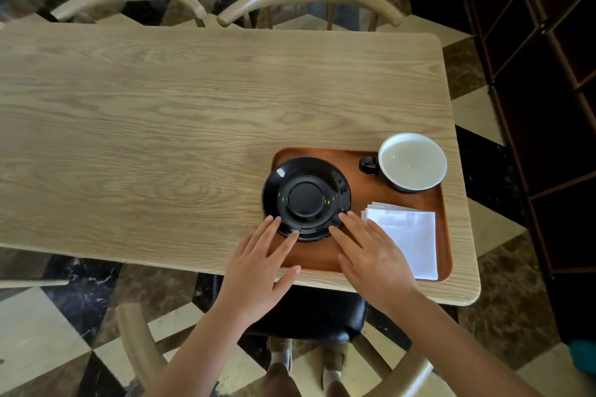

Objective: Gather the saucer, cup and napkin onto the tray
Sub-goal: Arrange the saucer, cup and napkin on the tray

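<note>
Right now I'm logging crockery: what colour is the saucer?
Glossy black saucer, clearest in the head view.

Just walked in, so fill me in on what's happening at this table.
A person is loading a wooden tray at the table's corner. Both hands, left and right, are flat with fingertips on the near rim of the black saucer, which overhangs the tray's left edge. The cup and folded napkin sit on the tray.

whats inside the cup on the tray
The cup looks empty: its pale inside shows down to the bottom, with nothing in it. It stands at the far right corner of the tray. The tray under its base is covered.
</note>
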